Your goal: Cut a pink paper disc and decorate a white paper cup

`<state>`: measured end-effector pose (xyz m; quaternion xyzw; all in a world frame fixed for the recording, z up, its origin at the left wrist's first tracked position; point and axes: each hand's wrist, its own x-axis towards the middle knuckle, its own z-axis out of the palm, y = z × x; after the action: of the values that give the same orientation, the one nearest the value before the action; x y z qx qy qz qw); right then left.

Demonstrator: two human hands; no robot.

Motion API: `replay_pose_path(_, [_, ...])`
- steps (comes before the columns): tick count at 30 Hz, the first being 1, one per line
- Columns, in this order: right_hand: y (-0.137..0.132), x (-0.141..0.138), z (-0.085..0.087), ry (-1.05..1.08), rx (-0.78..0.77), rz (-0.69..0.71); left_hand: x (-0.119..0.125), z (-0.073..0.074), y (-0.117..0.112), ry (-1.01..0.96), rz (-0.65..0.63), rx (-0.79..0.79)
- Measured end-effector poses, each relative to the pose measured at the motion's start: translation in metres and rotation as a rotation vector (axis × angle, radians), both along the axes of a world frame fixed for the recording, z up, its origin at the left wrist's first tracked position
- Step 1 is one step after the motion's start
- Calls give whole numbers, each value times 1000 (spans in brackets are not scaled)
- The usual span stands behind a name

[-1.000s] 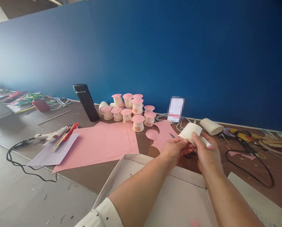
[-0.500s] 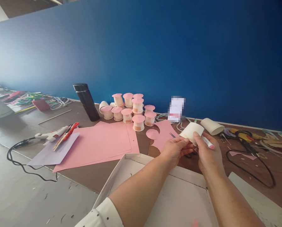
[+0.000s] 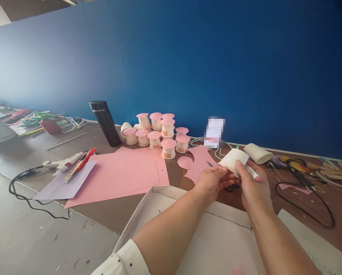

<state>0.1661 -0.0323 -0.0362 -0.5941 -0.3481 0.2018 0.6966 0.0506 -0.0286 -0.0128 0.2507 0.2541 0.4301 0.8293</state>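
My left hand (image 3: 212, 181) is closed on a white paper cup (image 3: 234, 159), held tilted above the table. My right hand (image 3: 252, 187) grips a white marker with a pink cap (image 3: 252, 173), its fingers resting against the cup's side. Just left of the hands lie a cut pink paper circle (image 3: 185, 162) and a pink sheet with a round hole cut from it (image 3: 199, 160). Small scissors (image 3: 208, 163) show partly behind my left hand. A second white cup (image 3: 258, 153) lies on its side behind my right hand.
Several pink-lidded paper cups (image 3: 159, 133) cluster by the blue wall next to a black flask (image 3: 104, 123). Large pink sheets (image 3: 122, 173), a glue gun (image 3: 63, 163) with black cord, an open white box (image 3: 188, 233) and tangled cables and tools (image 3: 302, 172) surround the hands.
The cup and both hands have shifted slightly up and to the right; the grip on cup and marker is unchanged.
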Motion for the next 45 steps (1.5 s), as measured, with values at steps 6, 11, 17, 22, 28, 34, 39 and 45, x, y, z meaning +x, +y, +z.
replay_pose_path(6, [0, -1, 1, 39, -32, 13, 1, 0, 0, 16, 7, 3])
replay_pose_path(11, [-1, -2, 2, 68, -45, 13, 0, -1, 0, 26, 12, 0])
replay_pose_path(17, [-1, -3, 4, 72, -54, 33, 0, -1, 1, 38, 11, 8])
replay_pose_path(22, [0, -1, 2, 42, -59, 38, 1, -2, 1, 49, 24, -5])
replay_pose_path(28, [-1, 0, 1, 27, -76, -41, 0, -1, 4, 73, 58, -23])
replay_pose_path(34, [-1, 13, 12, 229, 19, -120, -15, 6, 21, 94, 272, -25])
replay_pose_path(39, [0, 28, 11, 202, 38, -139, -26, 5, 33, 115, 389, -28])
replay_pose_path(45, [-10, 35, 13, -401, -266, -240, -28, -7, 43, 369, 343, 15])
